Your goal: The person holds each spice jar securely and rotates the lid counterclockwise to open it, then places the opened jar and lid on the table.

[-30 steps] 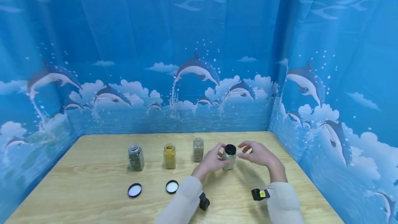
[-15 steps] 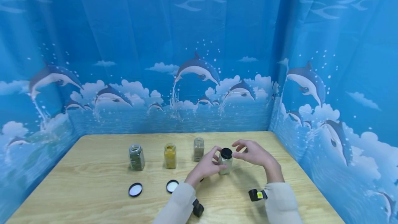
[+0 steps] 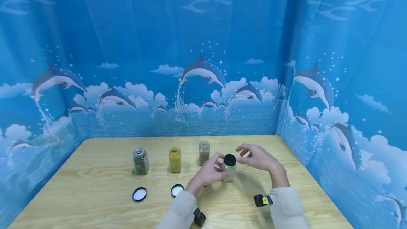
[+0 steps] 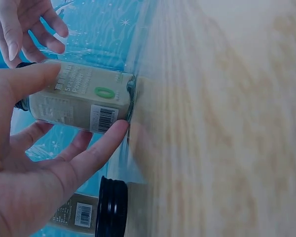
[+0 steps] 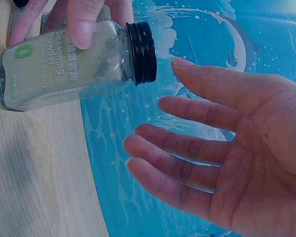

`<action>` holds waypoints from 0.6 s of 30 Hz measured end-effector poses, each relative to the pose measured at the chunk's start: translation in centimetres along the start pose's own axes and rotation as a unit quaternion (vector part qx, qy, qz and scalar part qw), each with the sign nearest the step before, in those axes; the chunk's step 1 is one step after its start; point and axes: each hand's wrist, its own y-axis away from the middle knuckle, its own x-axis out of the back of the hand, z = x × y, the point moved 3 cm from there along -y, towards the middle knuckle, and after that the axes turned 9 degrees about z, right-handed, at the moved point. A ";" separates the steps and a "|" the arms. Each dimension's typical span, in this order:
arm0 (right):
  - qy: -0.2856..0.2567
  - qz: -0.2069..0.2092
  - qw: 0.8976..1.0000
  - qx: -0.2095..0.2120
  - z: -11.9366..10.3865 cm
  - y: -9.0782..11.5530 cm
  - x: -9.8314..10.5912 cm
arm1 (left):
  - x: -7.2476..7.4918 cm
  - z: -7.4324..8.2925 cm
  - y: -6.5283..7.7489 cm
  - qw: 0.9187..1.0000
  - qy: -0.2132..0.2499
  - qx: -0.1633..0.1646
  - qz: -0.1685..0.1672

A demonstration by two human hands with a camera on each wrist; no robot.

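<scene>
A glass jar of pale seasoning powder (image 3: 229, 176) stands upright on the table, its black lid (image 3: 230, 160) in place. My left hand (image 3: 208, 173) holds this jar from the left, thumb on the near side and fingers behind. In the left wrist view the printed label and barcode on the jar (image 4: 84, 94) show between thumb and fingers. Just right of the lid, my right hand (image 3: 259, 156) hovers with fingers spread and slightly bent. The right wrist view has a gap between the right fingertips (image 5: 138, 133) and the lid.
Three lidless jars stand to the left: dark green flakes (image 3: 140, 162), yellow powder (image 3: 175, 161) and grey-brown powder (image 3: 204, 154). Two black lids lie nearer, a left one (image 3: 139, 194) and a right one (image 3: 177, 190). Another black lid (image 4: 112, 207) appears below my left hand, mostly hidden in the head view.
My left hand has shifted the jar of pale powder slightly left and nearer to me. My right hand has followed a little to the left, staying beside the lid.
</scene>
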 end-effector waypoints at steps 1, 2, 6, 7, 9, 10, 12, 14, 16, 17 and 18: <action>0.000 0.000 1.000 0.000 0.0 0.0 0.0 | 0.0 -0.1 0.0 1.000 -0.001 0.000 0.000; 0.000 -0.001 1.000 0.000 0.0 0.0 0.0 | 0.0 -0.1 0.0 1.000 -0.002 0.000 0.001; 0.002 -0.003 1.000 0.000 0.2 0.0 -0.1 | -0.1 -0.2 0.0 1.000 -0.006 -0.011 0.005; 0.003 -0.004 1.000 0.001 0.2 0.0 -0.1 | -0.2 -0.3 0.0 1.000 -0.006 -0.011 0.007; 0.004 -0.004 1.000 -0.001 0.2 -0.1 -0.1 | -0.2 -0.2 0.0 1.000 -0.001 -0.015 0.009; 0.004 -0.005 1.000 -0.001 0.2 -0.1 -0.1 | -0.2 -0.2 -0.1 1.000 0.002 -0.018 0.010; 0.002 -0.007 1.000 -0.001 0.2 -0.1 -0.1 | -0.2 -0.2 -0.1 1.000 0.006 -0.021 0.012; 0.000 -0.009 1.000 -0.001 0.1 -0.1 -0.1 | -0.2 -0.1 -0.1 1.000 0.007 -0.022 0.012; -0.002 -0.011 1.000 0.000 0.1 -0.1 -0.1 | -0.2 -0.1 -0.2 1.000 0.006 -0.026 0.015; -0.003 -0.011 1.000 0.000 0.1 -0.1 -0.1 | -0.1 0.0 -0.2 0.999 0.005 -0.028 0.016; -0.003 -0.012 1.000 0.001 0.1 -0.1 -0.1 | -0.1 0.0 -0.3 0.999 0.003 -0.029 0.017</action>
